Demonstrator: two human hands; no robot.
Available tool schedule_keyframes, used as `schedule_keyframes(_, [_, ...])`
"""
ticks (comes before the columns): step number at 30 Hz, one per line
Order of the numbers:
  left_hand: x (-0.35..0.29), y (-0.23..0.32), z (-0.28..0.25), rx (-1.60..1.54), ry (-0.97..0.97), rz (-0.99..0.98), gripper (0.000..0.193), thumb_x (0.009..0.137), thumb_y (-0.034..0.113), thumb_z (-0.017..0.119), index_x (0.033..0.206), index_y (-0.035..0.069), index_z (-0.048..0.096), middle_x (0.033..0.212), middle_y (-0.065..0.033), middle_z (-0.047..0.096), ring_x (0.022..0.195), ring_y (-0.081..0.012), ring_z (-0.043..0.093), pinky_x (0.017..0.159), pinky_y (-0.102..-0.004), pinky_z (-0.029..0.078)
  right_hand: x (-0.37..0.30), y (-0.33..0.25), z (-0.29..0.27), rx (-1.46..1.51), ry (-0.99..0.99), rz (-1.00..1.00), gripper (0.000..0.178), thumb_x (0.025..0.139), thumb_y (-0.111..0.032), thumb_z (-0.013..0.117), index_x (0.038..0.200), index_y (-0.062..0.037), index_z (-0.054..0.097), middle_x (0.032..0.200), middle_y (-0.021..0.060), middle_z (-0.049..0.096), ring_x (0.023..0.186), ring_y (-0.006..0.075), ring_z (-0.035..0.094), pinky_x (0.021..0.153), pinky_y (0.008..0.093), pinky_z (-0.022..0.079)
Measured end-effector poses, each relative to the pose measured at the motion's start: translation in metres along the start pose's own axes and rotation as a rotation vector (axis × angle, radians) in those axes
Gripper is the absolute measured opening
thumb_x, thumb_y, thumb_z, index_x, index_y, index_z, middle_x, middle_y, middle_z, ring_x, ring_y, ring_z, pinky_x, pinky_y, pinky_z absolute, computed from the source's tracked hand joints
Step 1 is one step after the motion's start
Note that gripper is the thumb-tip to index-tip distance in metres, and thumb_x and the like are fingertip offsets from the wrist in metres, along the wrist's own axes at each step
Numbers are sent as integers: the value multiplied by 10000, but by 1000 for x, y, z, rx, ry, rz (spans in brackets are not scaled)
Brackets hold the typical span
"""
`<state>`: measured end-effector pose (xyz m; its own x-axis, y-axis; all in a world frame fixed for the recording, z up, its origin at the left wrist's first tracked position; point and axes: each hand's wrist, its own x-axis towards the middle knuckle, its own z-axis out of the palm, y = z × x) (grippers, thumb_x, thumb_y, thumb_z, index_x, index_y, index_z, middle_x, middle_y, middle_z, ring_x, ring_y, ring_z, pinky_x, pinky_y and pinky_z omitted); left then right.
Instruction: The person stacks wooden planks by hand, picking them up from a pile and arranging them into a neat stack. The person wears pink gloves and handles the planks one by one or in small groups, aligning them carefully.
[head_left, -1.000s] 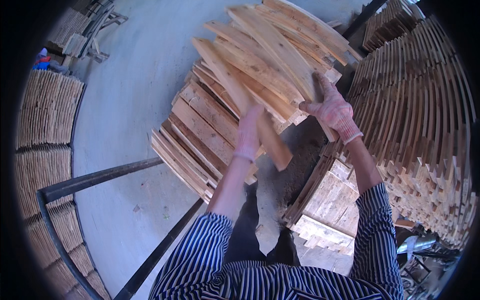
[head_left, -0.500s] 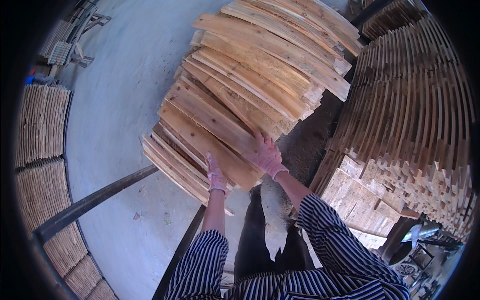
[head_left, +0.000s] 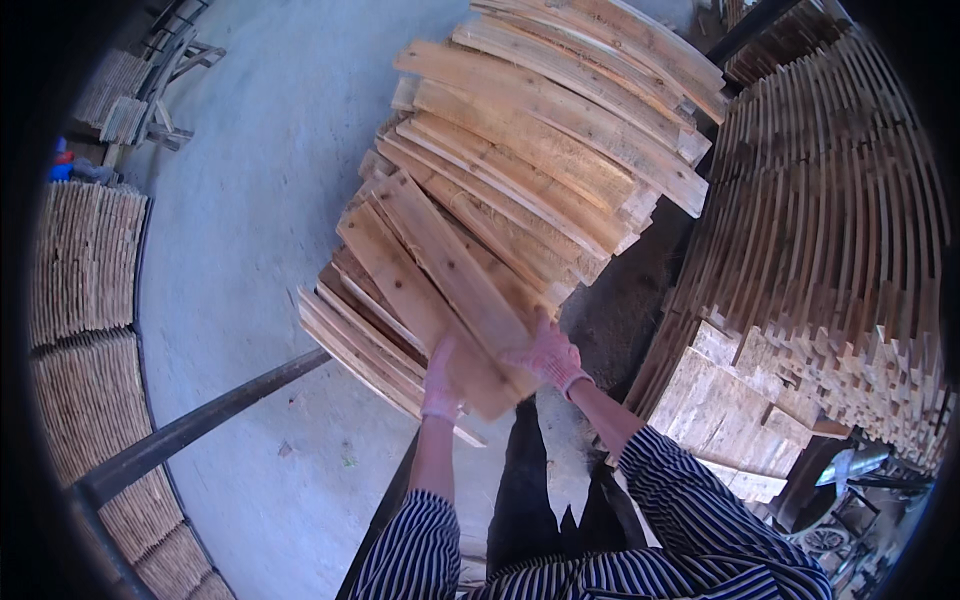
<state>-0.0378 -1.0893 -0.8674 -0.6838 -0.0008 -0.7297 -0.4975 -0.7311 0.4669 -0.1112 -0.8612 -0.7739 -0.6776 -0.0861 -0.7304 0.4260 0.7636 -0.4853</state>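
Two wooden boards are lifted at their near ends above the stack. My left hand [head_left: 441, 380], in a pink glove, is closed on the outer edge of the left board [head_left: 408, 290]. My right hand [head_left: 549, 355], gloved alike, grips the right board [head_left: 452, 262] near its lower end. The two boards lie edge to edge, slightly overlapping near my hands. Beneath and beyond them spreads a large stack of rough planks [head_left: 530, 165]. Several narrower strips [head_left: 365, 345] lie at the stack's near left. Parts of my fingers are hidden behind the boards.
A dark metal bar [head_left: 210, 408] runs out at the left. Tall stacked wood [head_left: 810, 210] rises on the right, with pale boards [head_left: 720, 395] below it. More stacked wood [head_left: 88, 400] lines the far left of the grey floor [head_left: 250, 220]. A wheeled machine [head_left: 825, 540] stands lower right.
Both boards have shifted toward me and turned steeper, their near ends raised off the stack. My hands have moved down slightly with them. The view has shifted a little.
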Motion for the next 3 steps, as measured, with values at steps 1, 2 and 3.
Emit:
schedule_keyframes(1, [-5, 6, 2, 45, -68, 38, 893, 908, 385, 743, 1599, 62, 280, 1590, -105, 413, 1436, -302, 421, 1201, -419, 350, 3, 17, 3, 26, -31, -118, 1159, 715, -623, 814, 1596, -109, 265, 1490, 167, 489, 1350, 407, 505, 1174, 441, 361])
schedule_keyframes(2, [-12, 14, 8, 92, -144, 75, 933, 878, 395, 778, 1597, 65, 283, 1613, -96, 386, 1465, -314, 395, 1223, -422, 330, 10, 39, 10, 53, -53, -235, 1157, 725, -636, 805, 1599, -110, 259, 1495, 152, 493, 1343, 411, 514, 1174, 437, 362])
schedule_keyframes(3, [-8, 31, 7, 108, -145, 103, 933, 878, 395, 778, 1597, 65, 283, 1613, -96, 386, 1465, -314, 395, 1223, -422, 330, 19, 25, 13, 64, -48, -265, 1157, 725, -636, 805, 1599, -110, 259, 1495, 152, 493, 1343, 411, 514, 1174, 437, 362])
